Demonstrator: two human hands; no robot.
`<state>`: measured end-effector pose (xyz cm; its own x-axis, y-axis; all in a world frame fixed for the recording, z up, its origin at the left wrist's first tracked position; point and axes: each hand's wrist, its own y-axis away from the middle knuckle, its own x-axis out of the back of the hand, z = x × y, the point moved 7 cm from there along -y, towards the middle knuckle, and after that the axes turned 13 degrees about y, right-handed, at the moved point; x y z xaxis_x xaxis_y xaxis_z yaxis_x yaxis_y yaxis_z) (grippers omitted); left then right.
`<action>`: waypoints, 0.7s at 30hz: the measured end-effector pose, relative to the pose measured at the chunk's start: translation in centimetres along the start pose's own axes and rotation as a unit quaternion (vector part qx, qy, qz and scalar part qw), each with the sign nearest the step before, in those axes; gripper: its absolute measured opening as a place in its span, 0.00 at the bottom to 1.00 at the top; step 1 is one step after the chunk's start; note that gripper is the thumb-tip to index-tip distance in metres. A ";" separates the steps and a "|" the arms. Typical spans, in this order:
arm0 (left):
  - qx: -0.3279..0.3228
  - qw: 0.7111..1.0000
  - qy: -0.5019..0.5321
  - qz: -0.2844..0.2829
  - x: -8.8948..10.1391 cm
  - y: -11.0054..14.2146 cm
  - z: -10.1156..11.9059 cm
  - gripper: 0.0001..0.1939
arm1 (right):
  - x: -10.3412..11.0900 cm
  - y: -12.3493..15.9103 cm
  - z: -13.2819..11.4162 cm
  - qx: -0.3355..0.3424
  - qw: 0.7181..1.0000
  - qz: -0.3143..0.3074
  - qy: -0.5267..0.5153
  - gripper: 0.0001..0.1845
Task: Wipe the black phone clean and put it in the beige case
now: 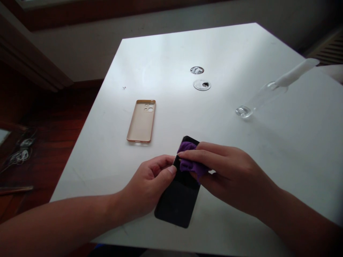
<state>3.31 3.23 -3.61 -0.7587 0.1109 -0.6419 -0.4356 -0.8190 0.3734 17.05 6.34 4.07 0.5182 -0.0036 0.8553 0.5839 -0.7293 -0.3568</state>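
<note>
A black phone (178, 200) is held above the near edge of the white table (294, 150), screen up. My left hand (150, 182) grips its left edge, thumb on the screen. My right hand (230, 171) has its fingers closed on a small purple cloth (189, 160) and presses it on the upper part of the screen. A gold phone case (141, 121) lies inside-up on the table, to the left and beyond the hands.
A clear spray bottle (268, 92) with a white top lies on its side at the right. Two round cable openings (201, 85) sit at the table's middle. Dark wooden floor with cables (18, 153) lies off the left edge.
</note>
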 end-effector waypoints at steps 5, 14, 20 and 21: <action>-0.002 1.000 0.006 0.024 0.1 0.0 0.0 0.13 | 0.2 0.1 -0.4 0.006 1.000 0.009 0.000 0.16; 0.004 0.999 0.011 0.043 0.5 0.0 0.0 0.13 | 0.7 0.2 -0.5 -0.017 1.000 0.023 0.000 0.16; 0.001 0.999 0.013 0.036 0.5 0.1 -0.1 0.12 | 0.7 0.2 -0.5 -0.027 0.999 0.024 -0.005 0.15; 0.002 0.999 0.014 0.039 0.5 0.1 -0.1 0.12 | 0.7 0.2 -0.5 -0.026 0.999 0.023 -0.004 0.15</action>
<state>2.93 3.12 -3.92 -0.7762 0.0310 -0.6297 -0.3781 -0.8222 0.4256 17.23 5.85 4.79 0.5488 -0.0331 0.8353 0.5260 -0.7630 -0.3758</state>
